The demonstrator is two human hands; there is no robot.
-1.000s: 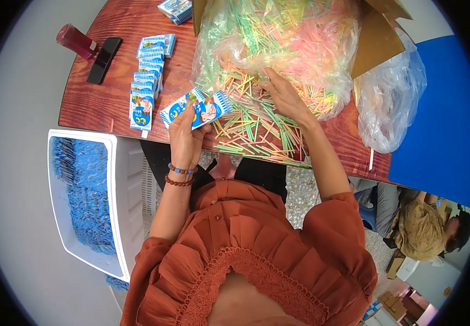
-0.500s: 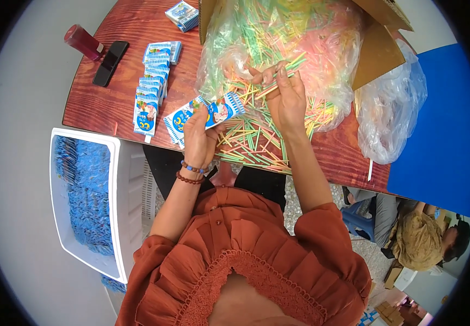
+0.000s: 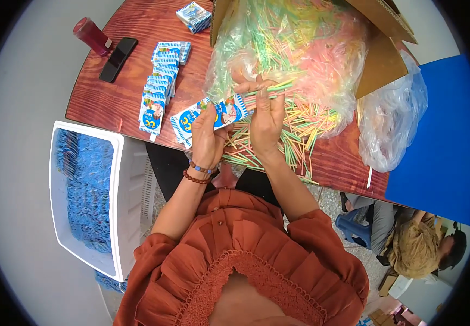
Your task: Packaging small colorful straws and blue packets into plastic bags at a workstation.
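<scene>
Glossy plastic packet [image 3: 230,112], wooden table [image 3: 120,103]

- A red-brown wooden table [image 3: 96,103], its grain streaked dark, anchors the room under bright, even light.
- Left of the table, a plain pale-grey wall [image 3: 20,163] rises.
- Right of the table, a flat, deep-blue surface [image 3: 430,136] adjoins its edge.
- Below the table's near edge, toward its right end, a blue plastic stool [image 3: 352,225] stands on speckled floor [image 3: 328,204].

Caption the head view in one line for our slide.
Left hand holds blue-and-white packets; right hand holds coloured sticks beside them.
</scene>
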